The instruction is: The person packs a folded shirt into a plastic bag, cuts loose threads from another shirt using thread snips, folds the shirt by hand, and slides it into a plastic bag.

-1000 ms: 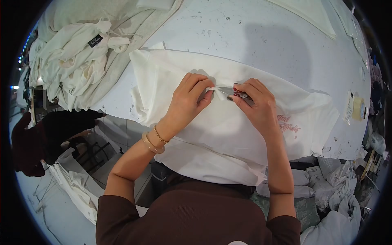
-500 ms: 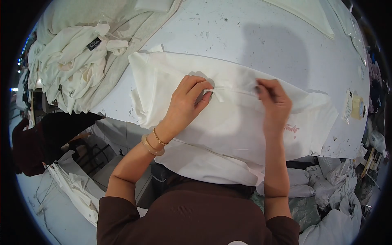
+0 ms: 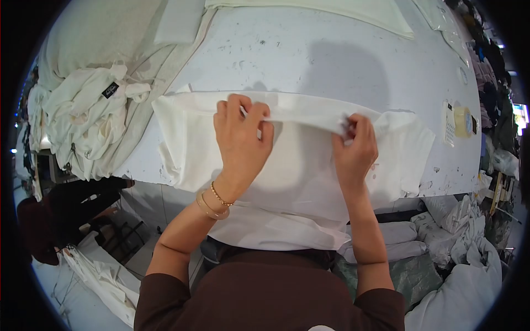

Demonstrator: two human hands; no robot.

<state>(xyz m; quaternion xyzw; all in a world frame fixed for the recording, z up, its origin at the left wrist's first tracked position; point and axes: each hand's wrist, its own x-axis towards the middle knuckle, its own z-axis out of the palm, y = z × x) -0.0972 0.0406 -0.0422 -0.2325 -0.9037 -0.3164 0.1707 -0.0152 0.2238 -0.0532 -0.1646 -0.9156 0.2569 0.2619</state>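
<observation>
A white garment point(image 3: 301, 176) lies spread along the front of the table, its lower part hanging over the edge against my body. My left hand point(image 3: 241, 142) is closed in a pinch on the fabric near the garment's far edge, bracelets on the wrist. Further right, my right hand point(image 3: 356, 148) pinches the same garment, its fingertips slightly blurred. Between both hands a raised fold of the cloth is drawn fairly straight. Small reddish marks on the fabric show beside my right wrist, partly hidden by it.
Crumpled cream garments point(image 3: 88, 118) with a black label are heaped at the left. A roll of clear tape point(image 3: 462, 122) stands near the table's right edge. White cloth point(image 3: 353, 12) lies at the back. Wrapped bundles point(image 3: 395, 243) sit below the table at right.
My right hand has come down onto the fabric and pinches it. My left hand has shifted slightly left, and a fold is now raised between both hands. The view has shifted a little.
</observation>
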